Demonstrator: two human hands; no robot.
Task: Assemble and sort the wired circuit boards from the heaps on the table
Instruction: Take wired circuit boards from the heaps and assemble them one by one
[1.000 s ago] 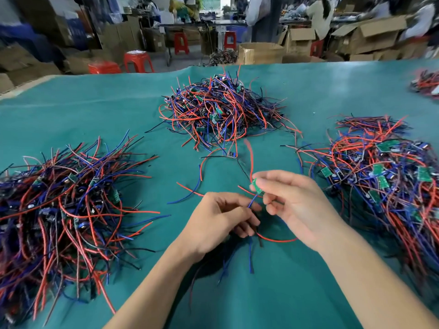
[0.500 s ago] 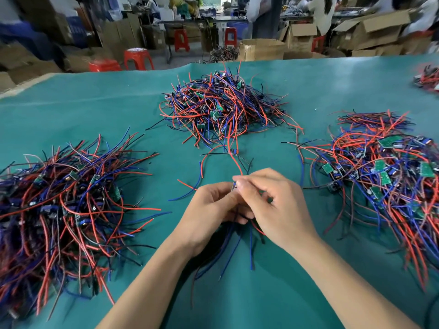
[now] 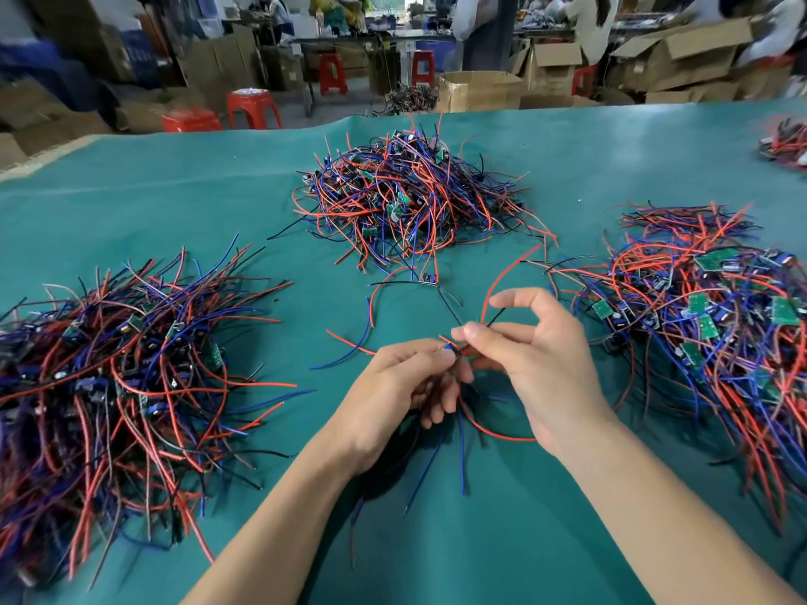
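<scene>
the step in hand looks like assembly — 2 small pieces being brought together at the middle of the green table, between 3 heaps of red, blue and black wire. the left hand pinches a small blue part at its fingertips, with blue and black wires hanging down below the palm. the right hand meets it from the other side, thumb and a fingertip closed on what seems to be a wired circuit board, its red wire arching up and away while the forefinger lifts free. the next move, as i judge it, calls for lining the 2 pieces up squarely and pressing them home, then laying the finished piece on 1 heap. which one is unclear: the left heap, the far heap and the right heap all hold boards and wires. the join itself is hidden behind the fingers, and the board shows only as a sliver of green, so i cannot tell whether the parts are mated — the right heap is cut off at the frame edge, and a 4th tangle at the far right is blurred.
</scene>
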